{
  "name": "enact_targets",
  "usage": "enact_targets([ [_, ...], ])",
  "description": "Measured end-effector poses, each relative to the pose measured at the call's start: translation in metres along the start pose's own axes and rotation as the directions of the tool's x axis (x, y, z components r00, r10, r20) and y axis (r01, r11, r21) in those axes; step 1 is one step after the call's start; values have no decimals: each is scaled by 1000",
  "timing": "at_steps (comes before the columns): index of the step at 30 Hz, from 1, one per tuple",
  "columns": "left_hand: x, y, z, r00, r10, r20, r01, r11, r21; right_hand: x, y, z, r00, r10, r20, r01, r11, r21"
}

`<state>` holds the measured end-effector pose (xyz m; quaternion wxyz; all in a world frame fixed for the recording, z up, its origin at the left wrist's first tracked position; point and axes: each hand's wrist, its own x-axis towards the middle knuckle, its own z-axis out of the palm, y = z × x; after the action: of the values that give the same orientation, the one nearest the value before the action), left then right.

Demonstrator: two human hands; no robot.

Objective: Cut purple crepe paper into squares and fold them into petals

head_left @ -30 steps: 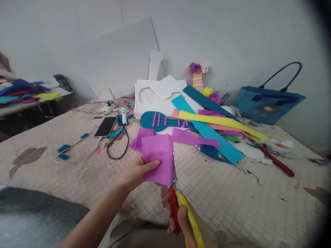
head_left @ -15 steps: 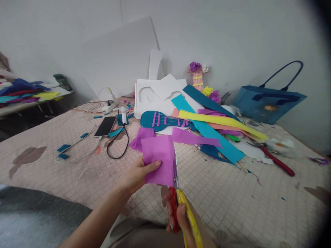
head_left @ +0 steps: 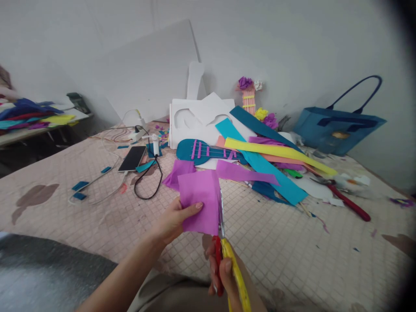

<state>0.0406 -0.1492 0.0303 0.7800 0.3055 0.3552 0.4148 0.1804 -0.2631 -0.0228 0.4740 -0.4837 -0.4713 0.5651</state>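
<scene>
A folded piece of purple paper (head_left: 199, 190) is pinched in my left hand (head_left: 177, 219), thumb on top. My right hand (head_left: 224, 271) grips scissors (head_left: 238, 273) with one red and one yellow handle. Their blades point away from me and lie along the paper's right edge. Just beyond the held piece lie more purple paper (head_left: 180, 172) and a purple strip (head_left: 243, 173). Behind these rests a blue guitar-shaped cutout (head_left: 191, 151) with purple bands.
Coloured strips (head_left: 276, 149) and red-handled pliers (head_left: 352, 203) lie at the right, before a blue bag (head_left: 338, 125). A phone (head_left: 132, 158) and black cord loop (head_left: 147, 197) are at the left. White boards (head_left: 182, 117) lean at the back.
The scissor handles have drawn closer together and shifted slightly left in my right hand. My left hand and the purple paper have barely moved.
</scene>
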Motion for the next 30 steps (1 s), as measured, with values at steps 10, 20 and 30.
enact_targets([
  [10,0,-2,-2,1000,-16,15,16,1000,0,0,-5,6,998,64,-24,-62,997,54],
  [20,0,-1,-2,1000,5,22,-5,1000,6,2,-1,3,996,63,70,-74,983,169],
  [30,-1,3,-5,999,21,26,-22,999,43,9,4,-8,973,112,199,-157,962,224],
])
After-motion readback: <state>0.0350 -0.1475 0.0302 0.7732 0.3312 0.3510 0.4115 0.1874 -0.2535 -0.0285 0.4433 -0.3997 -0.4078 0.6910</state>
